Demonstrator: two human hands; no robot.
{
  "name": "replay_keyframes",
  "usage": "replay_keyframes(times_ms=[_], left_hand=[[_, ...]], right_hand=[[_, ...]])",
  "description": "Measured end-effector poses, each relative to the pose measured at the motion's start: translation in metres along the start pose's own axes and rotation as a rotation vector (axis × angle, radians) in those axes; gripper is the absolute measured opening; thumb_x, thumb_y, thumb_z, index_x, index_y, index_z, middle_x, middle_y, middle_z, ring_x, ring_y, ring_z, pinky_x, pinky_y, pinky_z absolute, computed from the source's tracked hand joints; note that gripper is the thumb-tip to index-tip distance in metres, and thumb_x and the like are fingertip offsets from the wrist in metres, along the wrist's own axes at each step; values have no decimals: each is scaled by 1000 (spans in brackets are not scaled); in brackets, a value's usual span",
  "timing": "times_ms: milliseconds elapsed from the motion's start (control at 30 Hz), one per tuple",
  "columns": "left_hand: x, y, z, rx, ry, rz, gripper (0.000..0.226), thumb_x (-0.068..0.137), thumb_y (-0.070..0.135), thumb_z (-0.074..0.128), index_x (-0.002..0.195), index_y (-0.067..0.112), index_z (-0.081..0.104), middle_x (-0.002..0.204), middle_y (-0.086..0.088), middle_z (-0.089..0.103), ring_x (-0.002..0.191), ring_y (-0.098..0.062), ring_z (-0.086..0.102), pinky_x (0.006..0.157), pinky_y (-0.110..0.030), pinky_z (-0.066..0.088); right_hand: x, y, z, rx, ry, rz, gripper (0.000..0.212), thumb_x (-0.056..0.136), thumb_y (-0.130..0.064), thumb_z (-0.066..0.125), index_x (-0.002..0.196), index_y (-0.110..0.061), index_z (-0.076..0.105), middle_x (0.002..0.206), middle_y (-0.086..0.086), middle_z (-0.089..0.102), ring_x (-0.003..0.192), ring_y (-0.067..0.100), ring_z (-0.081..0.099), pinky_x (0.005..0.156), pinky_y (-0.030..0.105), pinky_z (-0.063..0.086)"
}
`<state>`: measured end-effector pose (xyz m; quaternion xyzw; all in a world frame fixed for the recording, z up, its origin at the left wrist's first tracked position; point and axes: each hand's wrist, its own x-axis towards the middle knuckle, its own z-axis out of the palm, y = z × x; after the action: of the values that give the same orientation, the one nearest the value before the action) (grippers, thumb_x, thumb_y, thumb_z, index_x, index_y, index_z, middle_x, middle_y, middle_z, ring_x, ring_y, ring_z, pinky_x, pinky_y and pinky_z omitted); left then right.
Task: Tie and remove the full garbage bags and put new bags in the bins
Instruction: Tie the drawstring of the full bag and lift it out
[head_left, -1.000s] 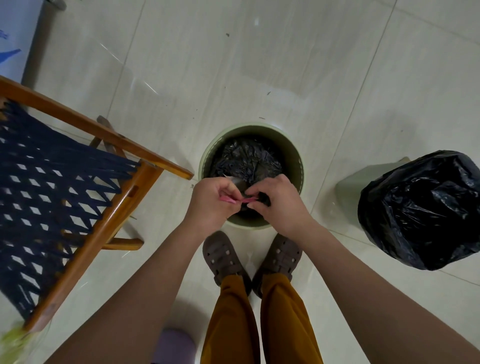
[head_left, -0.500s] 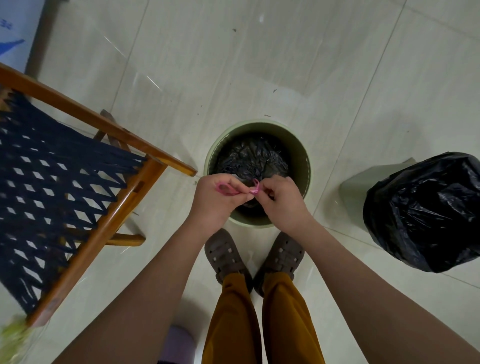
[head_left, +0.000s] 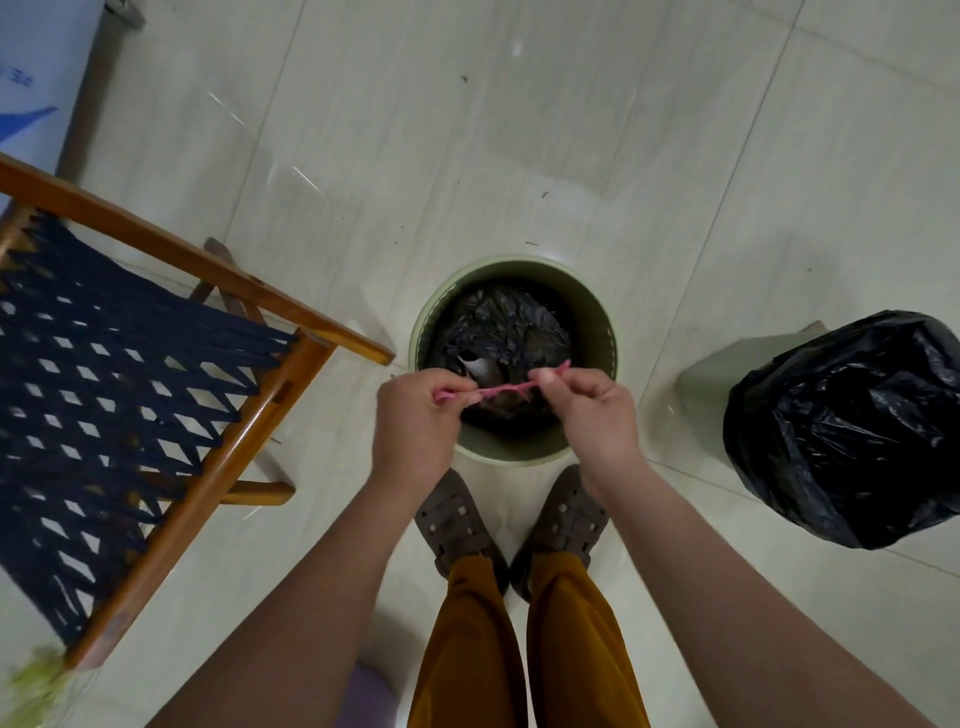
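A round pale-green bin (head_left: 597, 312) stands on the floor in front of my feet, with a crumpled black garbage bag (head_left: 498, 327) sunk inside it. Above its near rim my left hand (head_left: 415, 421) and my right hand (head_left: 592, 410) each pinch one end of a thin pink drawstring (head_left: 501, 388), which is stretched taut between them. To the right stands a second pale bin (head_left: 701, 374) whose top is covered by a bulging black bag (head_left: 841, 426).
A wooden chair (head_left: 291, 395) with a dark blue woven seat fills the left side, its corner close to the round bin. The floor is pale tile. A blue-and-white panel (head_left: 31, 104) leans at the top left. Something green (head_left: 31, 680) shows blurred at the bottom left.
My hands were together over the bin, working the pink drawstring. They have since moved apart, and the string now runs straight and taut between them.
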<state>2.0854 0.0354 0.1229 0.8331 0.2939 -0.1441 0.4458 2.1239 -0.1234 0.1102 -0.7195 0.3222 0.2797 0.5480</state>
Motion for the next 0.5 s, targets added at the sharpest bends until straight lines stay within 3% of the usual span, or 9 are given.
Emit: replay_keyframes(times_ms=[100, 200, 267, 333, 400, 500], left_hand=[[7, -24, -7, 148, 18, -145, 5, 84, 12, 73, 88, 13, 75, 71, 11, 61, 70, -4, 59, 67, -16, 43], [12, -31, -1, 241, -44, -184, 9, 89, 12, 68, 80, 14, 67, 76, 1, 60, 77, -17, 59, 72, -28, 42], [15, -28, 6, 301, -103, -171, 12, 93, 12, 62, 81, 14, 63, 79, 0, 58, 79, -17, 56, 71, -28, 40], [17, -21, 8, 307, -151, -125, 19, 97, 14, 55, 78, 15, 56, 77, 1, 55, 73, -12, 53, 66, -23, 39], [16, -11, 10, 177, -158, -83, 26, 99, 15, 49, 74, 18, 48, 76, 1, 51, 69, -8, 48, 59, -19, 36], [12, 13, 18, -171, -182, -104, 17, 98, 14, 48, 85, 12, 59, 89, -4, 62, 85, -12, 58, 75, -20, 43]], right_hand=[[27, 5, -20, -16, 230, 129, 9, 89, -23, 70, 87, -16, 75, 109, 8, 68, 93, 13, 60, 87, 30, 47], [36, 14, -22, -81, 279, 138, 23, 96, -24, 61, 76, -15, 68, 87, 6, 66, 81, 17, 57, 75, 31, 45], [33, 15, -17, -10, 224, 97, 26, 100, -24, 53, 77, -16, 62, 80, 2, 65, 75, 14, 60, 72, 29, 50], [28, 11, -15, 141, 106, 54, 22, 103, -23, 46, 87, -14, 59, 86, 0, 70, 79, 12, 65, 69, 24, 52], [23, 6, -18, 219, -4, 4, 20, 105, -22, 41, 93, -14, 56, 93, 1, 74, 80, 12, 67, 65, 21, 51], [17, 2, -17, 152, -112, -74, 19, 105, -22, 39, 93, -16, 52, 85, 1, 76, 69, 11, 67, 57, 17, 50]])
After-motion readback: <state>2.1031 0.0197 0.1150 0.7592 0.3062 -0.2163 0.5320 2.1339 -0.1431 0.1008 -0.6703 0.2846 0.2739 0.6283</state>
